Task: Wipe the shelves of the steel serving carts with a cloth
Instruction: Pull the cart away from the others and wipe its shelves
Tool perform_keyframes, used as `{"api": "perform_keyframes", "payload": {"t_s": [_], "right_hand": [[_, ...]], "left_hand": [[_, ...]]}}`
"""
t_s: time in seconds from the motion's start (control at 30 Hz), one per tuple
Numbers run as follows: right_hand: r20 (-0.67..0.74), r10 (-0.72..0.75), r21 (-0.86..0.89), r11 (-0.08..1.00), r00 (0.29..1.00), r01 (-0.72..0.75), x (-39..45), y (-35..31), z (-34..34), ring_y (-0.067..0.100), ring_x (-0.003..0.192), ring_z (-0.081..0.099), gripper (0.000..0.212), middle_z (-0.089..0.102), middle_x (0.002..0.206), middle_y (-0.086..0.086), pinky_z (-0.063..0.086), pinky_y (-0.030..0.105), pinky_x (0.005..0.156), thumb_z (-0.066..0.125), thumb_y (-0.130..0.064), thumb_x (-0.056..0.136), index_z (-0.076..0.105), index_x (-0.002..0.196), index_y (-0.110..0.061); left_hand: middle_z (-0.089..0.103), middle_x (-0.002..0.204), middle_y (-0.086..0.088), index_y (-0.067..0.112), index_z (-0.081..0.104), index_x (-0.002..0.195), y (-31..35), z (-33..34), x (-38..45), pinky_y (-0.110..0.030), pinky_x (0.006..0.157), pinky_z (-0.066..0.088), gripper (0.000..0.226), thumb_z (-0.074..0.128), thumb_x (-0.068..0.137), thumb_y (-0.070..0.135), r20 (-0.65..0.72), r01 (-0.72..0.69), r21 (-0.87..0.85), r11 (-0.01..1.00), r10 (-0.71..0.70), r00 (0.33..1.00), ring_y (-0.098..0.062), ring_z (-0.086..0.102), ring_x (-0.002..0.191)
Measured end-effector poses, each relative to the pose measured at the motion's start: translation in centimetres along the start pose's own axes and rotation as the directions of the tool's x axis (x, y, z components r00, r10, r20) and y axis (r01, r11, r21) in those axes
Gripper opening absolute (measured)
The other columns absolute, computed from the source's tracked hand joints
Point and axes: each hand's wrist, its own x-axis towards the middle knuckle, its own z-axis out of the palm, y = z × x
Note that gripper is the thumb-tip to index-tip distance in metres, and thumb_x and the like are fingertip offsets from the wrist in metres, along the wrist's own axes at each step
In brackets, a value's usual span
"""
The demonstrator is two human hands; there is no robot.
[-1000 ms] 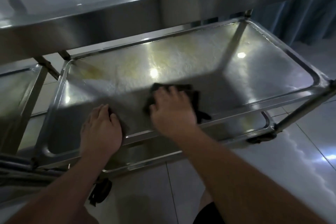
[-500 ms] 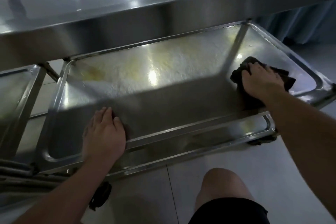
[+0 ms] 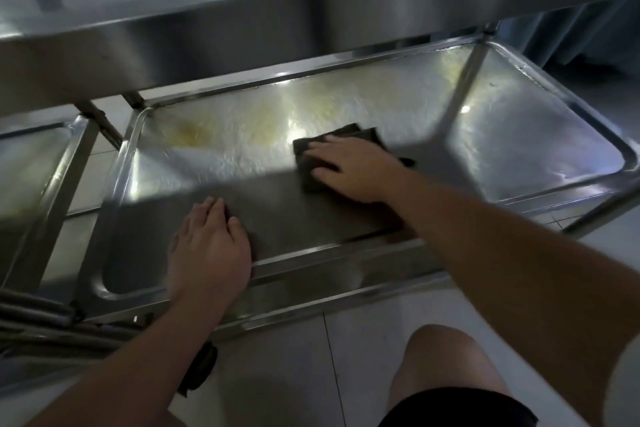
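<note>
Pressing soft, limp cloth point(image 3: 341, 140) flat under open right hand point(image 3: 356, 170); left hand point(image 3: 209, 250) flat, bracing slick steel shelf point(image 3: 519, 135).

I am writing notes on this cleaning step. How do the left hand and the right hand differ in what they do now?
The right hand presses flat on the dark cloth near the shelf's middle; the left hand rests bare on the steel shelf, with no cloth. The left hand lies at the front rim, the right hand farther in. Both are flat, fingers straight.
</note>
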Motion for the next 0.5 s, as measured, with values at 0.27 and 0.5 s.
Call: {"api": "perform_keyframes", "payload": {"t_s": [0.27, 0.5], "right_hand": [[-0.225, 0.776, 0.191, 0.629, 0.590, -0.754, -7.6, 15.2, -3.6, 0.042, 0.126, 0.055, 0.054, 0.061, 0.134, 0.019, 0.041, 0.057, 0.110, 0.032, -0.052, 0.097, 0.057, 0.135, -0.024], [-0.269, 0.556, 0.111, 0.829, 0.786, -0.548, 2.7, -5.8, 1.9, 0.033, 0.124, 0.056, 0.046, 0.062, 0.132, 0.009, 0.046, 0.047, 0.102, 0.036, -0.045, 0.097, 0.064, 0.124, -0.019]], "left_hand": [[0.034, 0.168, -0.007, 0.012, 0.038, 0.161, 0.2, 0.0, -0.1, -0.044, 0.128, 0.023, 0.059, 0.028, 0.109, 0.040, 0.007, -0.008, 0.002, 1.000, 0.008, 1.000, -0.024, 0.028, 0.156], [0.039, 0.165, -0.007, 0.015, 0.041, 0.158, 0.1, -0.6, 0.1, -0.046, 0.126, 0.026, 0.055, 0.034, 0.109, 0.039, -0.031, 0.025, -0.194, 0.981, -0.032, 0.999, -0.026, 0.034, 0.153]]}}
